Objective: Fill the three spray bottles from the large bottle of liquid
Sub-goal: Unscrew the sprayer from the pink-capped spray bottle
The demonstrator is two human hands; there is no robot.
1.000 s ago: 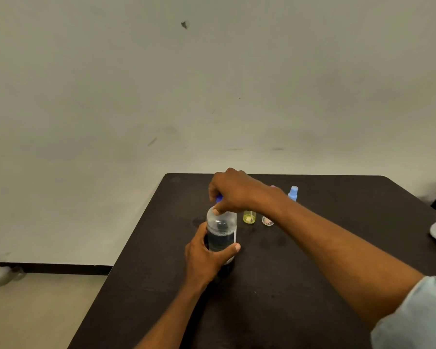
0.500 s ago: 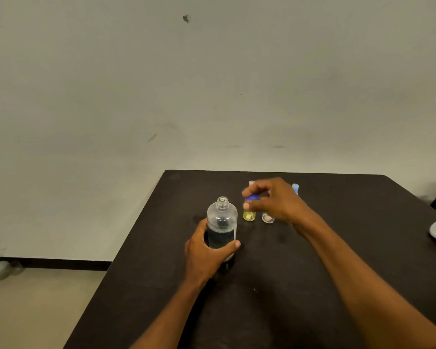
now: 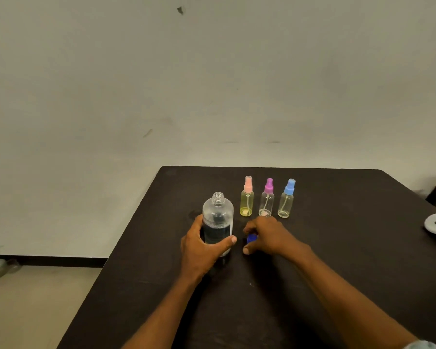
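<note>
1. Now the bottle [image 3: 217, 217] stands open. Its threaded neck is bare, whereas a second ago the right hand sat on top of it, working the cap.
2. The cap [image 3: 251, 238] has come down with the right hand [image 3: 269, 236] to the table [image 3: 337, 285], just right of the bottle. The fingers curl over it and pinch it (whether it already rests on the table I cannot tell).
3. The left hand [image 3: 202, 248] has not shifted. Its fingers wrap the bottle's lower half with the thumb across the front, and it keeps the bottle upright near the table's left side. Dark liquid fills roughly the lower half.
4. With the right arm lowered, the three targets show in a row just behind: pink sprayer [image 3: 247, 197], purple sprayer [image 3: 267, 200] and blue sprayer [image 3: 286, 200]. All are upright with their pump heads on, and they look nearly empty.
5. So the source is ready to pour but nothing is filled yet. The right hand likely needs to drop the cap and take a pump head off first. The narrow necks make spilling a risk.
</note>
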